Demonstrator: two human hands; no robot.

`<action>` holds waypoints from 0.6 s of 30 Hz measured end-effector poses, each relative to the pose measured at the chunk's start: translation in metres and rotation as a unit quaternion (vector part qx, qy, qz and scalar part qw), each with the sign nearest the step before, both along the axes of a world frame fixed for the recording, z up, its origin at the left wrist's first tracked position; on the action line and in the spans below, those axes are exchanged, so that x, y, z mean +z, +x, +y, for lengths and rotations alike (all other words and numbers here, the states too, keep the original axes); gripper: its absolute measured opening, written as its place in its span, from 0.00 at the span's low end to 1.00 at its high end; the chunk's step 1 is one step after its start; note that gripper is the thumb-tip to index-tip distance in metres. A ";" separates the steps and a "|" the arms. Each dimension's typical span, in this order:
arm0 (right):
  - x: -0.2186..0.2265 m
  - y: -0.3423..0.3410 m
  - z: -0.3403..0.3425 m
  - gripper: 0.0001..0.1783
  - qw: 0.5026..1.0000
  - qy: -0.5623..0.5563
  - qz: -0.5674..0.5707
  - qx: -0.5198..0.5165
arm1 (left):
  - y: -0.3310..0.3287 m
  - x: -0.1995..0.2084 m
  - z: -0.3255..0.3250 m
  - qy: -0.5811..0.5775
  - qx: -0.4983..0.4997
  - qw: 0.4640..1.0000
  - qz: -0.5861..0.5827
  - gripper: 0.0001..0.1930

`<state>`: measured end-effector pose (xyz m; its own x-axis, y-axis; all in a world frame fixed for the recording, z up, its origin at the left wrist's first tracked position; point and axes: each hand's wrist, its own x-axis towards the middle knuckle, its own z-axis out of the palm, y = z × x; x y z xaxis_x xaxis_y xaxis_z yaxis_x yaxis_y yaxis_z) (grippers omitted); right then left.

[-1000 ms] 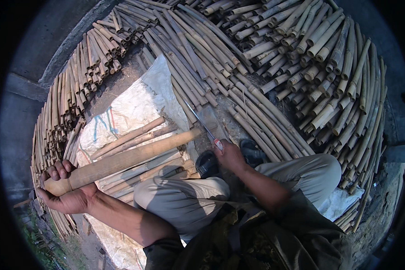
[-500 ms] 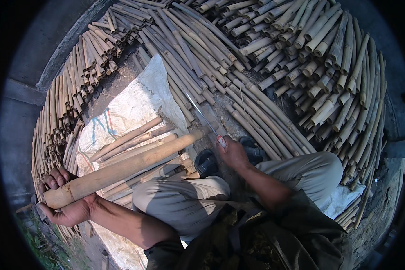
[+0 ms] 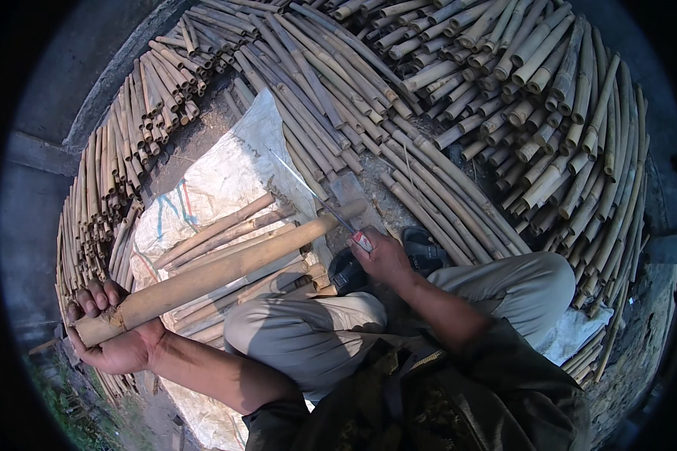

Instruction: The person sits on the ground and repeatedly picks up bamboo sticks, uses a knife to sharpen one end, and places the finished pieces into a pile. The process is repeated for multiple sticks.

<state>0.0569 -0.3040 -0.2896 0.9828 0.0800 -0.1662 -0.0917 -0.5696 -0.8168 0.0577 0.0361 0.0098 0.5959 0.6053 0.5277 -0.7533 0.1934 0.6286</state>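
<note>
I am sitting on the ground with my knees bent, looking down at my own two hands. My left hand [image 3: 116,338] is out to my lower left, palm up, fingers curled around the near end of a thick bamboo pole [image 3: 218,272]; the fingertips wrap over the top of it, so the grip is closed but not hidden. The pole runs from that hand up and to the right, across a white woven sack [image 3: 218,177] spread on the dirt, and its far end lies beside a small block [image 3: 350,192] in front of my legs. Under the pole, on the sack, lie several thinner cut bamboo pieces [image 3: 226,225], roughly parallel to it.

My right hand [image 3: 384,259] is just above my right knee, closed in a fist around the handle of a long narrow blade [image 3: 308,188]. The blade points up and to the left, its edge meeting the far end of the pole. I cannot tell whether it has cut in. A dark sandal [image 3: 425,252] sits just to the right of that hand.

All around me, stacked bamboo poles [image 3: 504,90] fan out in a ring, their cut ends facing inward, with another bank [image 3: 113,165] on my left
</note>
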 end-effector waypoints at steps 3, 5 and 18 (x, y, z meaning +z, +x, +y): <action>0.004 0.002 0.002 0.19 0.997 -0.059 0.029 -0.028 | -0.001 0.000 0.001 -0.001 -0.036 0.999 -0.013 0.14; 0.007 0.003 0.001 0.19 0.996 -0.055 0.039 -0.054 | -0.002 0.000 -0.001 0.006 -0.026 1.000 -0.015 0.15; 0.010 0.003 -0.002 0.18 0.998 -0.009 0.038 -0.052 | -0.006 0.007 -0.009 0.055 -0.031 0.998 -0.001 0.18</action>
<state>0.0603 -0.3061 -0.2791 0.9703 -0.0249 -0.2406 -0.2117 -0.5688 -0.7948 0.0516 0.0268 0.0169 0.6292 0.5052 0.5906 -0.7432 0.1688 0.6474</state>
